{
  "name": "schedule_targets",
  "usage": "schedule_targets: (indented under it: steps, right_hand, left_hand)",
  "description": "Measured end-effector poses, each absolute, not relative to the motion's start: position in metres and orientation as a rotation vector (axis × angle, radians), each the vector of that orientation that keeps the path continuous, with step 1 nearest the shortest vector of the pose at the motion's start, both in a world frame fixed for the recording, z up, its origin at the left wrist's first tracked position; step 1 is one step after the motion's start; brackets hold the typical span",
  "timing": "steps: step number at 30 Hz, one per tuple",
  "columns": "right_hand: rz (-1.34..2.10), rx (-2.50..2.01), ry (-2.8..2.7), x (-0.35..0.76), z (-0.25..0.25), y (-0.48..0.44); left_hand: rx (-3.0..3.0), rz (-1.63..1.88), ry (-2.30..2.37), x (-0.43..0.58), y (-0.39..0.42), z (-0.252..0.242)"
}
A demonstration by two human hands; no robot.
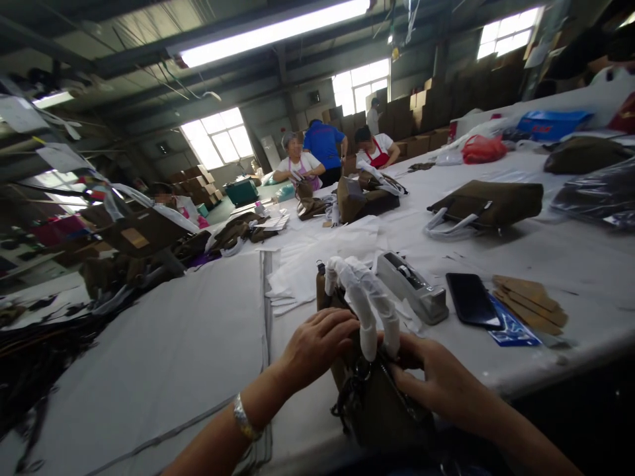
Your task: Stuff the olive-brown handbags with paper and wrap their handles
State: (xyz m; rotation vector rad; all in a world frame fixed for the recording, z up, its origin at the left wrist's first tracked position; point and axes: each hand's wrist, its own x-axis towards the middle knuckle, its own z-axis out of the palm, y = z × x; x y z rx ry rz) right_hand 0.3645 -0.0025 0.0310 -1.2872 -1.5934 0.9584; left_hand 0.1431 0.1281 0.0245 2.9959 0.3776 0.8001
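A dark olive-brown handbag [391, 410] stands at the table's near edge, close to my body. Its two handles [364, 304] are wrapped in white paper and arch upward. My left hand [322, 337] lies over the bag's upper left side, fingers together and slightly bent on it; its thumb is hidden. On the other side, my right hand [429, 370] grips the top edge by the zipper, thumb outside and fingertips partly hidden behind the handles. A grey tape dispenser [411, 287] sits just beyond the bag.
Right of the dispenser lie a black phone [473, 301], a blue packet [513, 328] and brown card pieces [530, 301]. White sheets [317, 264] are behind the bag. Another handbag [489, 205] rests farther right. Several people work across the table, among more bags [370, 198].
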Motion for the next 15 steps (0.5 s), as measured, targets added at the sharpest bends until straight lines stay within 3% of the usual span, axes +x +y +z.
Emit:
schedule_targets:
  steps: [8,12,15]
  right_hand:
    - [0.965,-1.32,-1.558,0.37,0.029,0.001]
    - [0.723,-1.543,-1.48,0.382,0.023,0.004]
    - [0.492,-1.691,-1.396,0.388,0.021,0.005]
  left_hand:
    - [3.189,0.634,0.338,0.147,0.14,0.039]
    - [3.225,0.558,0.317,0.138,0.129,0.048]
    - [3.086,0.308,0.296,0.126,0.096,0.058]
